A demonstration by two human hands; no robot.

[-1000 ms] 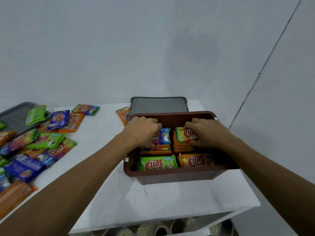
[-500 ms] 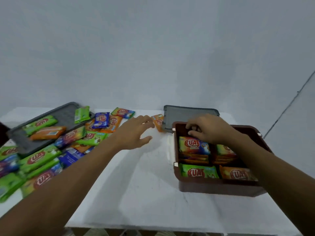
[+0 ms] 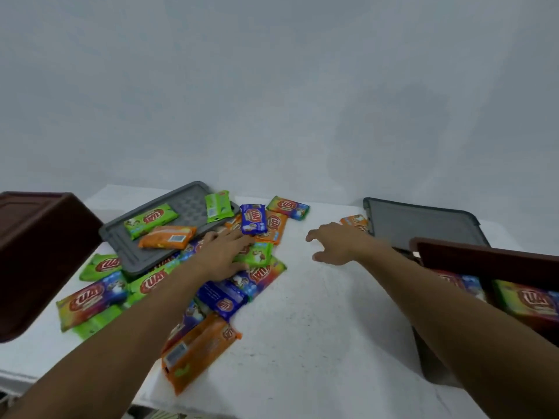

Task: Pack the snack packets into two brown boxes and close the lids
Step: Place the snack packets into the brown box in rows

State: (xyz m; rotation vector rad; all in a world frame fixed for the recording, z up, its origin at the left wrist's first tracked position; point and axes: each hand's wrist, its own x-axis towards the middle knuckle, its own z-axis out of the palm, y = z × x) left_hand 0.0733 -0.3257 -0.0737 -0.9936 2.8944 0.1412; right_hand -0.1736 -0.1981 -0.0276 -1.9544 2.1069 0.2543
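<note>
Snack packets [image 3: 93, 300] are lying heaped on the table [image 3: 317, 328]; the left hand [image 3: 223, 258] is resting flat on them, seemingly not gripping; the right hand [image 3: 335, 246] is hovering slack and empty; light and slippery, they are wanting pinching across their long edges.

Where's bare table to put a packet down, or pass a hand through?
Best: the white table strip between the packet pile and the right brown box, running to the near edge; the right hand hovers over its far end. Crowded: left-centre, where packets lie on and around the left grey lid and the left hand rests on them.
</note>
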